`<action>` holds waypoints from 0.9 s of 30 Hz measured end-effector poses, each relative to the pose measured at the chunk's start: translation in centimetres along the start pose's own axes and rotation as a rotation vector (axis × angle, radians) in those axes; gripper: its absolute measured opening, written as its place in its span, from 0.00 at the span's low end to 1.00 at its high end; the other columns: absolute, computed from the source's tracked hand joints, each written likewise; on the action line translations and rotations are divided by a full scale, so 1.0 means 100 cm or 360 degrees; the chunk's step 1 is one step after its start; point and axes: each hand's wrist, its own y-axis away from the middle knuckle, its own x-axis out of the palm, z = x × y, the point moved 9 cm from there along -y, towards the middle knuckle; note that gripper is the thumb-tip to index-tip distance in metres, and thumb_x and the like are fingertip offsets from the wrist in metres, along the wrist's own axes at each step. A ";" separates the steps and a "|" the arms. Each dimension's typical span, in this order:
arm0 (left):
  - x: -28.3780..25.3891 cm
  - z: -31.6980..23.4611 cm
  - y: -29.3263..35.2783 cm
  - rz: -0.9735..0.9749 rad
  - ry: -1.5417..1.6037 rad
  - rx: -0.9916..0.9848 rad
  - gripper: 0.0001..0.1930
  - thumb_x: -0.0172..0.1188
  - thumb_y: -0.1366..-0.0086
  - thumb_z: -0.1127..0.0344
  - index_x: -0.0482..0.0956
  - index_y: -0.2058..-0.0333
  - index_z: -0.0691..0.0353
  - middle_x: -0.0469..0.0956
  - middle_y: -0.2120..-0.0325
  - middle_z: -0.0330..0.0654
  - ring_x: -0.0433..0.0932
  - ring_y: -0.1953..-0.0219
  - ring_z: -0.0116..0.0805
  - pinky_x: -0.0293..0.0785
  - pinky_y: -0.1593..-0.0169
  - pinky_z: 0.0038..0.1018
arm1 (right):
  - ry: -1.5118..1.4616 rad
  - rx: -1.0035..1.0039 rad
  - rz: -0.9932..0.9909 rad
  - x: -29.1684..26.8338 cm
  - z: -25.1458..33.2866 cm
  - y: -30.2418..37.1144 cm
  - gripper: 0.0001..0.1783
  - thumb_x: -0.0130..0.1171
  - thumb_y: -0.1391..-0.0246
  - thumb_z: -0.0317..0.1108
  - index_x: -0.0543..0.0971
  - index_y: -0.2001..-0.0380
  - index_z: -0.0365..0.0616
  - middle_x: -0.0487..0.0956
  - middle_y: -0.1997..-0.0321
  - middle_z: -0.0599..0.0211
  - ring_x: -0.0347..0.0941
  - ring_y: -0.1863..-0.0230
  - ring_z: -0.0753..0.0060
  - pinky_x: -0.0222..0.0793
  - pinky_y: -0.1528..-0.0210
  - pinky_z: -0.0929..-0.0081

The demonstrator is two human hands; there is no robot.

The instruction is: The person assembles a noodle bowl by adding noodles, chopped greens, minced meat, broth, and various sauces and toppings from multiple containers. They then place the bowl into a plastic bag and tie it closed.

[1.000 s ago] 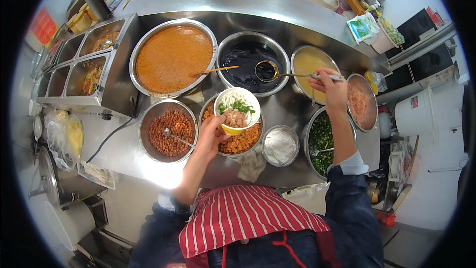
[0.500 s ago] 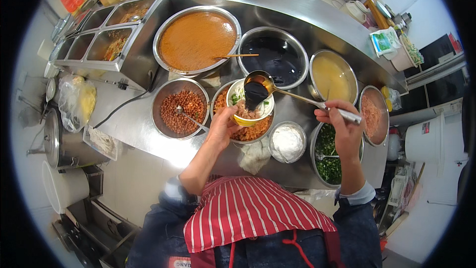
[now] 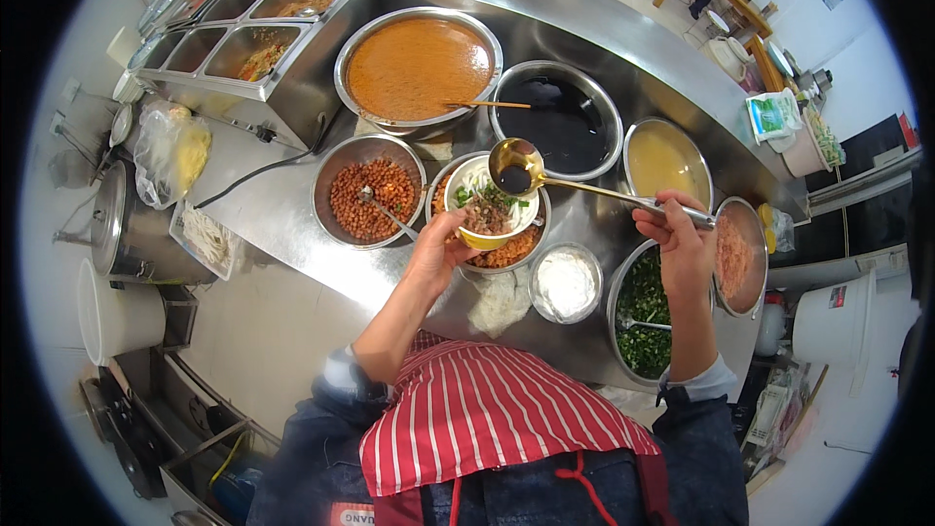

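Observation:
My left hand (image 3: pixel 439 253) is wrapped round a white paper bowl (image 3: pixel 502 237) with a yellow band, holding it above a bowl of orange-brown diced food (image 3: pixel 506 255). In the paper bowl lie white strips, chopped greens and a brownish topping. My right hand (image 3: pixel 678 231) grips the handle of a long metal ladle (image 3: pixel 594 190). The ladle's round cup hangs at the paper bowl's right rim, tilted, with some dark liquid in it. Just beyond the cup stands a steel basin of dark liquid (image 3: pixel 555 117).
A large basin of orange-brown sauce (image 3: pixel 419 68) has a wooden stick across its rim. Around my hands stand bowls of beans (image 3: pixel 375 197), white powder (image 3: pixel 566 282), chopped greens (image 3: pixel 643 307), yellowish liquid (image 3: pixel 665 164) and pink minced food (image 3: pixel 732 253). Steel food pans (image 3: pixel 258 54) are at far left. People are beyond the counter.
The ladle's cup has tipped back from over the paper bowl toward its right rim and holds less dark liquid. The food in the bowl shows more. The whole view has shifted slightly.

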 end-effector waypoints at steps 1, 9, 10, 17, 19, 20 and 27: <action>-0.001 0.002 0.001 -0.0013 0.0016 -0.0007 0.19 0.57 0.44 0.55 0.71 0.57 0.60 0.71 0.58 0.41 0.73 0.58 0.33 0.73 0.55 0.32 | -0.0021 0.0063 -0.0008 -0.007 -0.006 -0.004 0.10 0.50 0.43 0.28 0.73 0.62 0.32 0.78 0.68 0.59 0.79 0.68 0.65 0.78 0.66 0.75; -0.041 0.012 0.026 -0.0073 -0.0003 0.0044 0.22 0.56 0.43 0.54 0.67 0.54 0.60 0.70 0.54 0.48 0.73 0.54 0.44 0.73 0.52 0.40 | -0.0106 0.0128 -0.0126 -0.039 -0.073 -0.056 0.16 0.52 0.44 0.30 0.70 0.55 0.29 0.75 0.60 0.54 0.77 0.60 0.66 0.74 0.56 0.77; -0.052 0.014 0.034 -0.0099 -0.0006 0.0028 0.25 0.57 0.44 0.54 0.66 0.52 0.63 0.71 0.54 0.49 0.73 0.54 0.44 0.73 0.51 0.41 | -0.0122 0.0101 -0.0125 -0.038 -0.084 -0.061 0.17 0.52 0.44 0.30 0.70 0.55 0.28 0.75 0.60 0.55 0.76 0.60 0.66 0.74 0.55 0.77; -0.122 0.034 0.109 -0.0149 0.0095 0.0066 0.36 0.56 0.47 0.53 0.59 0.43 0.69 0.67 0.47 0.51 0.70 0.47 0.46 0.65 0.43 0.47 | -0.0291 0.0172 -0.0099 -0.041 -0.156 -0.082 0.17 0.50 0.43 0.26 0.69 0.52 0.27 0.72 0.55 0.54 0.71 0.52 0.65 0.67 0.45 0.72; -0.147 0.045 0.130 -0.0352 0.0148 0.0051 0.34 0.57 0.47 0.54 0.61 0.45 0.69 0.67 0.47 0.51 0.70 0.47 0.46 0.66 0.45 0.47 | -0.0475 0.0237 -0.0191 -0.046 -0.176 -0.081 0.18 0.49 0.43 0.25 0.68 0.51 0.26 0.72 0.55 0.54 0.72 0.53 0.64 0.67 0.46 0.72; -0.150 0.048 0.137 -0.0332 0.0183 0.0099 0.34 0.57 0.47 0.55 0.62 0.45 0.69 0.68 0.47 0.51 0.70 0.47 0.46 0.66 0.45 0.47 | -0.0565 0.0240 -0.0193 -0.045 -0.183 -0.080 0.18 0.48 0.43 0.25 0.68 0.51 0.26 0.72 0.56 0.54 0.72 0.53 0.63 0.67 0.46 0.72; -0.164 0.066 0.162 -0.0531 0.0310 0.0230 0.31 0.58 0.47 0.56 0.65 0.48 0.70 0.70 0.50 0.52 0.71 0.49 0.47 0.68 0.47 0.47 | 0.0849 0.0204 0.0340 0.026 -0.211 -0.026 0.12 0.57 0.49 0.31 0.77 0.62 0.36 0.75 0.59 0.60 0.72 0.55 0.62 0.71 0.56 0.69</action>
